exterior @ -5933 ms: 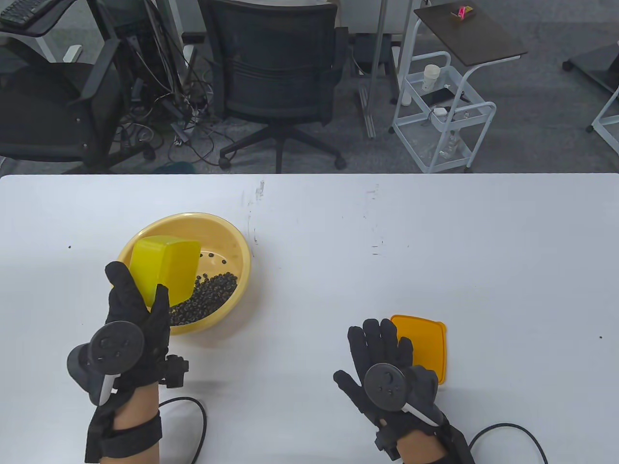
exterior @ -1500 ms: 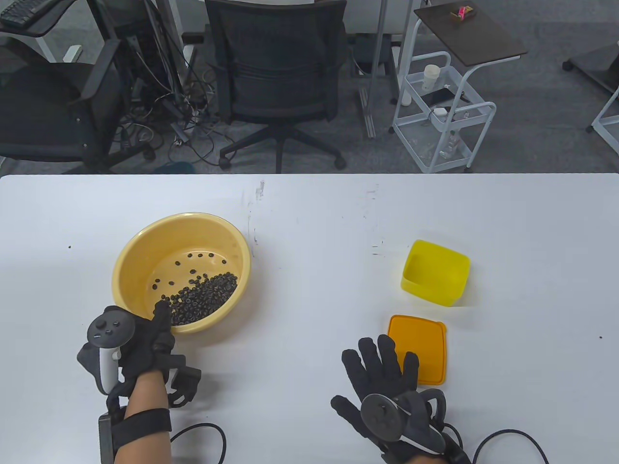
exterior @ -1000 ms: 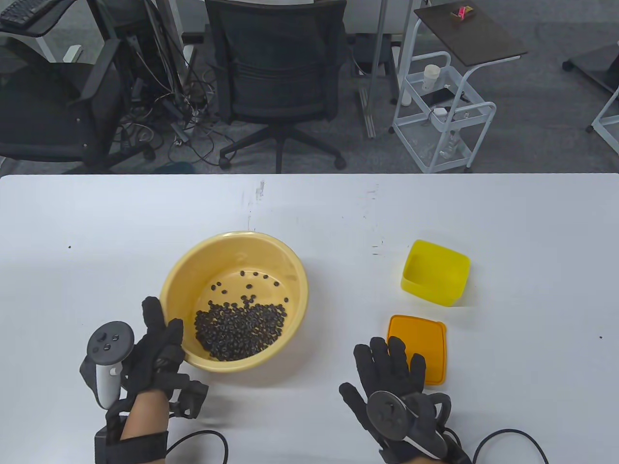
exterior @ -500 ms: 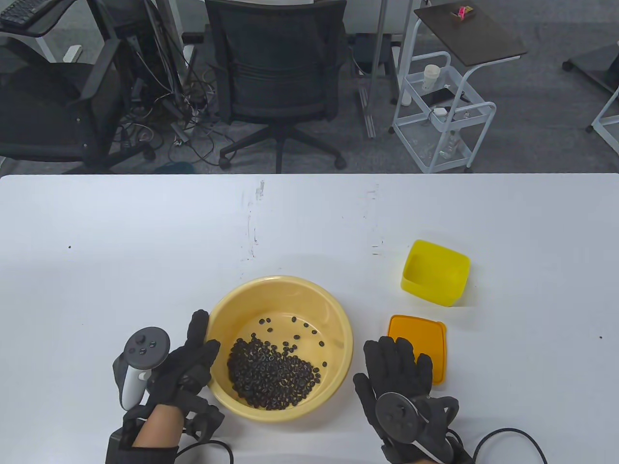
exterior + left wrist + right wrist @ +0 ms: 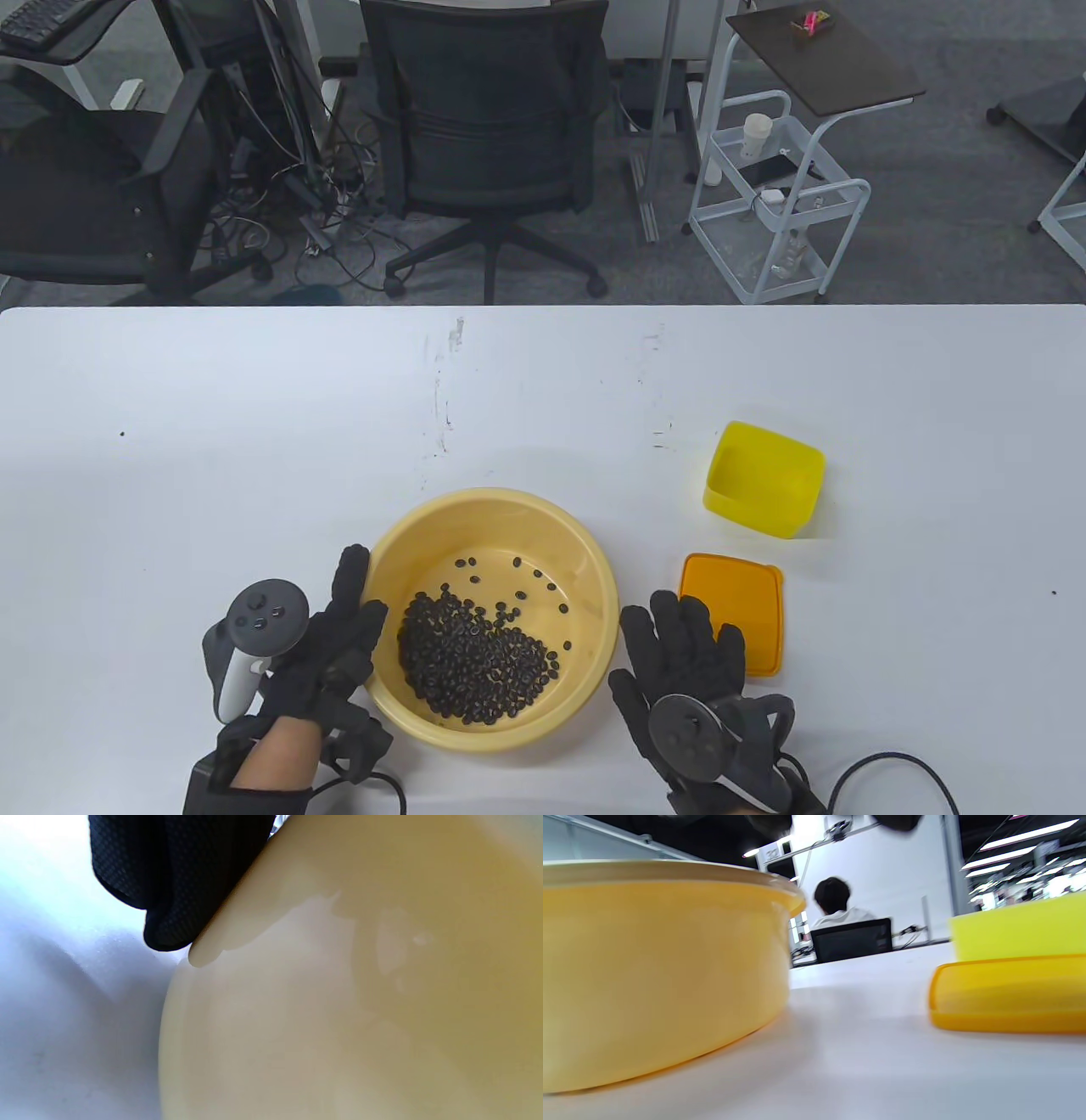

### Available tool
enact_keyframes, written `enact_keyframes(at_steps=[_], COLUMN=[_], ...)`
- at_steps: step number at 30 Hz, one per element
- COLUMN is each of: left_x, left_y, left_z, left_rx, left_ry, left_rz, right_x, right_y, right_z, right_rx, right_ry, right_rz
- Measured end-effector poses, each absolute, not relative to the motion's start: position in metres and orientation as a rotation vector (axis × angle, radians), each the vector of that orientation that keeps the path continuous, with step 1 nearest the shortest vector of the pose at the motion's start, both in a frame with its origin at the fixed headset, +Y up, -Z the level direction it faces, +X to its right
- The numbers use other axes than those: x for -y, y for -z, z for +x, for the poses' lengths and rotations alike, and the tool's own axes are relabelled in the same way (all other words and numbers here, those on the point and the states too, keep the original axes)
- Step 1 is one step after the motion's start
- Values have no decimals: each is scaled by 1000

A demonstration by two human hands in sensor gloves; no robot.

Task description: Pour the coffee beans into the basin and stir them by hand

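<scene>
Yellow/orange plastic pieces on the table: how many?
3: the basin with beans near the front edge, between the hands; the empty tub at right; the lid flat just in front of the tub.

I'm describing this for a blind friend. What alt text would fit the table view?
A yellow basin holding coffee beans sits near the front of a white table, with the gloved left hand against its left rim and the right hand flat beside it. Right of them lie an orange lid and an empty yellow box.
</scene>
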State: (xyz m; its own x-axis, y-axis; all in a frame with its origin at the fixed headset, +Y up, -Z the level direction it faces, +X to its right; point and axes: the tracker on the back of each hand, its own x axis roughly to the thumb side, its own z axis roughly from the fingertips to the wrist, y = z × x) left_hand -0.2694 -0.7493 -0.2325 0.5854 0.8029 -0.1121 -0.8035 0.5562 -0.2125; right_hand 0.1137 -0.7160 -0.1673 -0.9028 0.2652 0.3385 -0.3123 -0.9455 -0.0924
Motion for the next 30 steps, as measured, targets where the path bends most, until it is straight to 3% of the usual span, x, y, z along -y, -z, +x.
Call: enact_keyframes(at_steps=[2, 5, 8, 10, 13, 18, 24, 30], left_x=[749, 749, 749, 749, 749, 749, 749, 749], left_y=[233, 233, 235, 236, 236, 236, 237, 237], left_z=[-269, -269, -271, -271, -272, -272, -272, -272], left_rx=[3, 6, 10, 16, 24, 30, 23, 15], left_ry=[-948, -944, -949, -951, -939, -936, -929, -928], left_rz=[-254, -254, -257, -257, -256, -258, -252, -249], right_x=[704, 680, 666, 671, 691, 714, 735, 750], right_y=[172, 183, 207, 228, 259, 283, 282, 273], right_z=[101, 77, 42, 20, -8, -39, -60, -77], right_rx=[208, 43, -355, -732, -1033, -1239, -1518, -1830], right_ry=[-2714, -2781, -2836, -2858, -2924, -3085, -3182, -2389], right_rz=[617, 712, 772, 769, 748, 748, 828, 714])
